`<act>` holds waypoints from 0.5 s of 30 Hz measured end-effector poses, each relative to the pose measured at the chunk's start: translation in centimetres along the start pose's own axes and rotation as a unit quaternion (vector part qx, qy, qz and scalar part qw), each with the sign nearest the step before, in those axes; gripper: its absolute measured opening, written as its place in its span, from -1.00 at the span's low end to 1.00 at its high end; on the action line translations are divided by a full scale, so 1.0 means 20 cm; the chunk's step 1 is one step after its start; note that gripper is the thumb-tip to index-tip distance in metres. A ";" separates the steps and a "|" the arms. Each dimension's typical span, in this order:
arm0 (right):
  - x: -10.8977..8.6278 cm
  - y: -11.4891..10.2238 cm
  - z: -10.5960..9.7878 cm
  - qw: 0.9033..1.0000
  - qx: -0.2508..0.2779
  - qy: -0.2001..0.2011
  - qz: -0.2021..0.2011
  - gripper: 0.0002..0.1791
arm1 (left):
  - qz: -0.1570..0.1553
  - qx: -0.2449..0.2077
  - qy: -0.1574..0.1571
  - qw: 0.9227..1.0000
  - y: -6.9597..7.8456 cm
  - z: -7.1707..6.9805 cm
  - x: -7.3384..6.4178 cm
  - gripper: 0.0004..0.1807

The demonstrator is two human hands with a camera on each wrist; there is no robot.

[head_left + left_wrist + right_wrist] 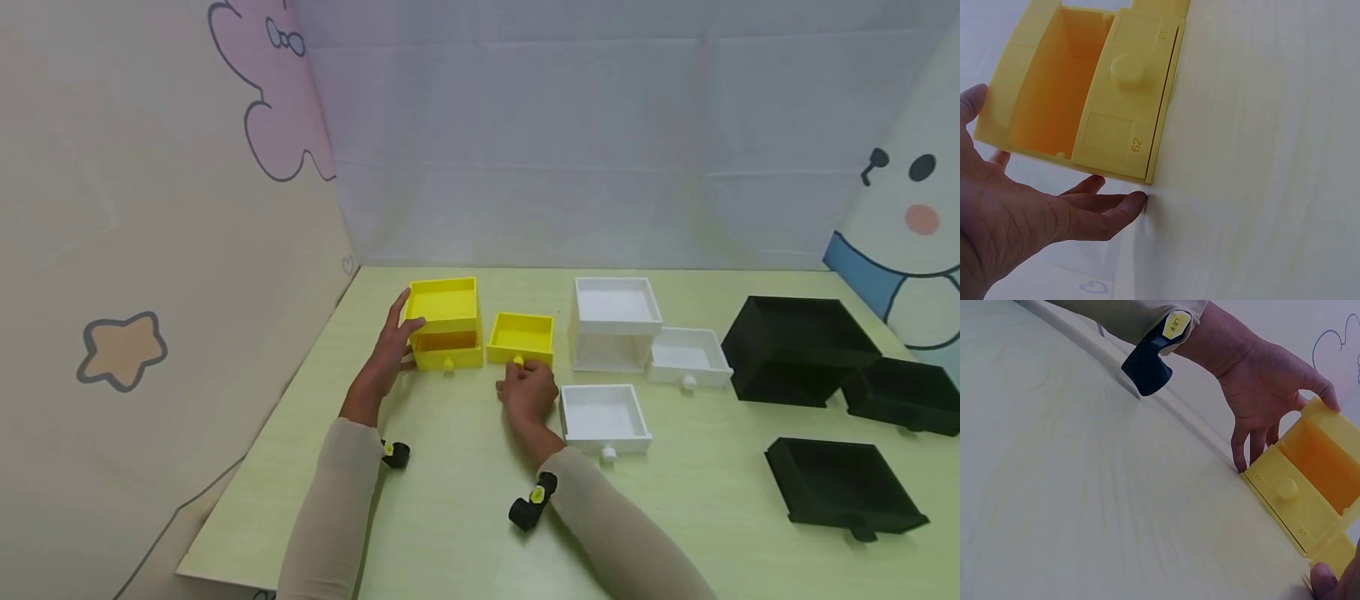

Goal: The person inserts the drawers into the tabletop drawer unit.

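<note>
A yellow cabinet (443, 305) stands at the back left. Its lower bay holds a yellow drawer with a round knob (1127, 71); the upper bay is hollow. My left hand (388, 354) lies along the cabinet's left side, its thumb at the top front edge and fingers spread down the wall. Just right of the cabinet, a second yellow drawer (522, 332) sits on the table. With bent fingers my right hand (528, 390) pinches this drawer at its front knob (518, 361). Only part of that hand shows in the right wrist view.
Farther right are a hollow white cabinet (618, 302) and two white drawers, one beside it (687, 348) and one in front (604, 411). A black cabinet (799, 337) stands at the right with two black drawers (847, 479) near it. Cloth walls border the table (442, 517).
</note>
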State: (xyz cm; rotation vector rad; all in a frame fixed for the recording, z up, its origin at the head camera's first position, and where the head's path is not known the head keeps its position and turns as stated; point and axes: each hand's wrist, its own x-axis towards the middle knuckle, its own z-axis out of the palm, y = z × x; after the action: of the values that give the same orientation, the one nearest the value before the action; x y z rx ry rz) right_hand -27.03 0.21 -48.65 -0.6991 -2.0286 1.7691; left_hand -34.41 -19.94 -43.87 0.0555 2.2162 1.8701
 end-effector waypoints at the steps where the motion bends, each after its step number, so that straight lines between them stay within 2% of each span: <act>1: 0.00 0.00 0.00 1.000 0.001 -0.003 0.001 -0.79 | 0.000 0.001 -0.001 1.000 0.00 0.00 0.00 -0.38; 15: 0.01 -0.02 -0.01 0.999 -0.024 -0.018 0.012 -0.79 | 0.001 0.003 0.002 1.000 -0.01 0.00 0.00 -0.39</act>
State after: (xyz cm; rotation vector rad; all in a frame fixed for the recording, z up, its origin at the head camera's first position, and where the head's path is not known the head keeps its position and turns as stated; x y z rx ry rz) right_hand -27.19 0.44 -48.15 -0.7148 -2.1006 1.7639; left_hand -34.40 -19.97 -44.01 0.0545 2.2248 1.8656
